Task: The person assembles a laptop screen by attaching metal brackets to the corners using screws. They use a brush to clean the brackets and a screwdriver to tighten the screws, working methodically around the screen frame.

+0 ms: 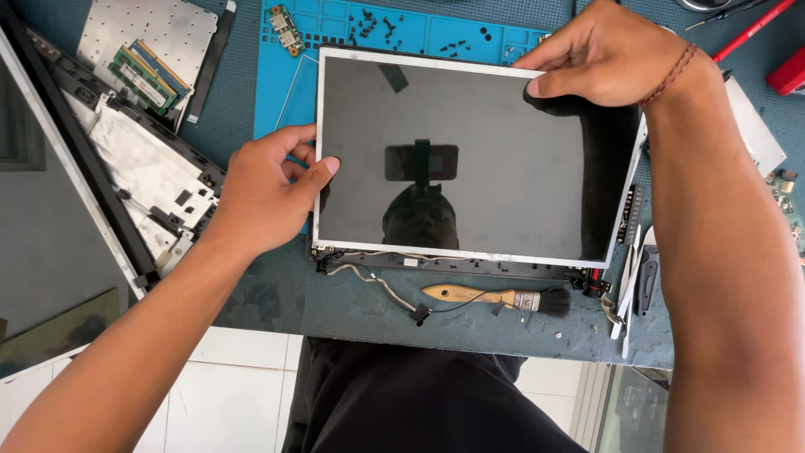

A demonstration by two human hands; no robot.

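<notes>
Both hands grip the dark glossy rectangular laptop screen panel, long axis left-right: left hand pinching its left edge, right hand its far-right corner (wooden-handled brush lies nearer).

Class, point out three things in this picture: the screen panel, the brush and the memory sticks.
screen panel [503, 168], head view, on its dark glass.
brush [495, 296], head view, where the wooden handle meets the metal band.
memory sticks [147, 75], head view, on the green boards at upper left.
</notes>
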